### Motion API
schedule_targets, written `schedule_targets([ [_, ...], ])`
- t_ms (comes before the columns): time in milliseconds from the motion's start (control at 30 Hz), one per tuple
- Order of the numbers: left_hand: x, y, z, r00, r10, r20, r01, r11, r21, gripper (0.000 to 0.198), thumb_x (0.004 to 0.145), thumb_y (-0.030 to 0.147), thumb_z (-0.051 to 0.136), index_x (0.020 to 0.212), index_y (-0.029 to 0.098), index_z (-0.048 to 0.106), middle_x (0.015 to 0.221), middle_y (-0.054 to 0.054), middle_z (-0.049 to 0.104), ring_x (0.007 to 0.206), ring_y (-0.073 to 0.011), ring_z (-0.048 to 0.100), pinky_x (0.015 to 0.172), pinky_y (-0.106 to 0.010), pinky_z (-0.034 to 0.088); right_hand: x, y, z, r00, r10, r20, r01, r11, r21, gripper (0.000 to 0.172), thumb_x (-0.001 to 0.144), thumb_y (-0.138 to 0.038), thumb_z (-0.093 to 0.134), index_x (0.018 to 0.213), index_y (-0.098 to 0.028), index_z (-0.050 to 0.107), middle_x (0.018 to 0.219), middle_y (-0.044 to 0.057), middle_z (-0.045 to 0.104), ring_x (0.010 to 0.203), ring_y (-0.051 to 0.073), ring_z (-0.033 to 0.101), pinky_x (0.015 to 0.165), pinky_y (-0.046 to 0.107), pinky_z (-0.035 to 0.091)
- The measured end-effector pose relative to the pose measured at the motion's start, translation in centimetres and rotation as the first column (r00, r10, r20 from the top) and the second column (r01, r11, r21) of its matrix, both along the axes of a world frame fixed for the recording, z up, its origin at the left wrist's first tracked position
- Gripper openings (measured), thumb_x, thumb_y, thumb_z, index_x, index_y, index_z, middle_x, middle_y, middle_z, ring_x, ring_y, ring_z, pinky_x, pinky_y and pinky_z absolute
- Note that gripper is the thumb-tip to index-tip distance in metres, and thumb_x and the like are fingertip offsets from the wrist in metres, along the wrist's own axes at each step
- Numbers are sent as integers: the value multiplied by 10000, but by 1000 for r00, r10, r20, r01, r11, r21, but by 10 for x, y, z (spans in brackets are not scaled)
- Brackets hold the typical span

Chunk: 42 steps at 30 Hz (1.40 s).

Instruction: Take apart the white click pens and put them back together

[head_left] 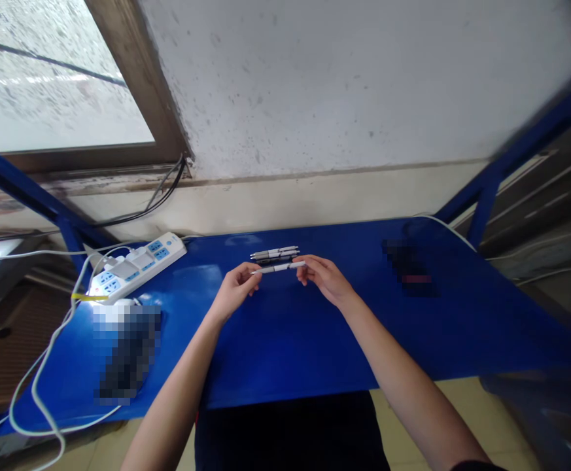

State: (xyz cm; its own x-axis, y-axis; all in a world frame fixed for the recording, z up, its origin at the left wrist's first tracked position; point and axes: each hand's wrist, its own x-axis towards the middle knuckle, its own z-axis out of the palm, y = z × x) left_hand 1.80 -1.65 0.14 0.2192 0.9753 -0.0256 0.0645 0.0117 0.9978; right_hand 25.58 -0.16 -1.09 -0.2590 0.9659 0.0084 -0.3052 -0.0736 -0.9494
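Note:
A white pen is held level between both hands above the blue table. My left hand pinches its left tip with closed fingers. My right hand grips the pen's right end, fingers curled round it. Just behind the held pen, a few more grey and white pens lie side by side on the table near its far edge.
A white power strip with plugs and white cables lies at the table's left. Blurred patches sit at the front left and at the right. A wall and window stand behind; blue frame bars flank the table.

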Motion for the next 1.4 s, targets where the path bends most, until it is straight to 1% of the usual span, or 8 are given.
schedule_targets([
  [67, 0, 0, 0, 999, 21, 25, -21, 1000, 2, 363, 779, 483, 649, 967, 173, 631, 666, 6, 593, 547, -103, 519, 502, -213, 385, 0, 0, 0, 1000, 0, -2, 0, 1000, 0, 287, 836, -419, 632, 951, -171, 719, 709, 50, 643, 660, 167, 587, 549, 284, 439],
  [233, 0, 0, -1, 1000, 14, -20, -15, 999, -39, 402, 820, 535, 572, 777, 143, 645, 621, -19, 583, 531, -109, 510, 488, -222, 374, -1, 0, -2, 1000, 21, -6, -21, 1000, 1, 289, 851, -417, 616, 969, -172, 714, 716, 49, 646, 649, 159, 589, 558, 286, 441],
  [367, 1, 0, 1, 1000, 20, -5, -20, 1000, 7, 338, 784, 474, 652, 892, 154, 643, 692, -13, 603, 590, -112, 539, 522, -217, 396, -1, 0, -2, 1000, 9, -4, -9, 1000, -10, 289, 850, -418, 620, 963, -169, 713, 714, 51, 644, 657, 163, 590, 549, 280, 439],
  [533, 1, 0, 2, 999, 44, 9, -43, 999, -27, 342, 783, 496, 638, 805, 155, 630, 669, -15, 606, 571, -114, 534, 513, -224, 393, -2, 0, -2, 1000, 17, 1, -17, 1000, -3, 304, 844, -437, 621, 960, -170, 711, 708, 47, 643, 642, 160, 588, 552, 286, 445],
  [700, 1, 0, 3, 999, 35, 33, -35, 999, -6, 304, 756, 434, 686, 865, 152, 651, 697, -12, 617, 603, -116, 547, 563, -233, 425, -2, 0, -2, 1000, 10, 12, -10, 1000, -25, 295, 838, -424, 627, 930, -159, 716, 690, 49, 656, 621, 157, 592, 560, 289, 448],
  [1000, 1, -1, 3, 964, 20, 264, -4, 998, -61, 305, 744, 322, 724, 983, 154, 632, 757, -27, 647, 672, -117, 589, 633, -238, 462, 3, 0, -3, 983, 94, -158, -106, 992, -72, 230, 853, -400, 597, 964, -226, 698, 531, -30, 541, 502, 142, 517, 548, 302, 438],
  [1200, 1, 0, 3, 920, 54, 388, -3, 991, -131, 302, 723, 294, 751, 967, 152, 643, 792, -41, 664, 688, -115, 604, 636, -234, 471, 2, -5, 8, 970, 84, -226, -110, 988, -105, 432, 895, -576, 447, 1074, -248, 664, 768, 55, 649, 744, 215, 613, 590, 336, 467],
  [1400, 3, -1, 2, 910, 54, 412, 0, 991, -131, 273, 734, 286, 751, 948, 149, 649, 780, -29, 655, 662, -99, 582, 630, -224, 450, 0, -7, 9, 965, 59, -256, -88, 991, -102, 302, 871, -467, 540, 1035, -244, 662, 783, 53, 659, 806, 221, 621, 660, 346, 488],
])
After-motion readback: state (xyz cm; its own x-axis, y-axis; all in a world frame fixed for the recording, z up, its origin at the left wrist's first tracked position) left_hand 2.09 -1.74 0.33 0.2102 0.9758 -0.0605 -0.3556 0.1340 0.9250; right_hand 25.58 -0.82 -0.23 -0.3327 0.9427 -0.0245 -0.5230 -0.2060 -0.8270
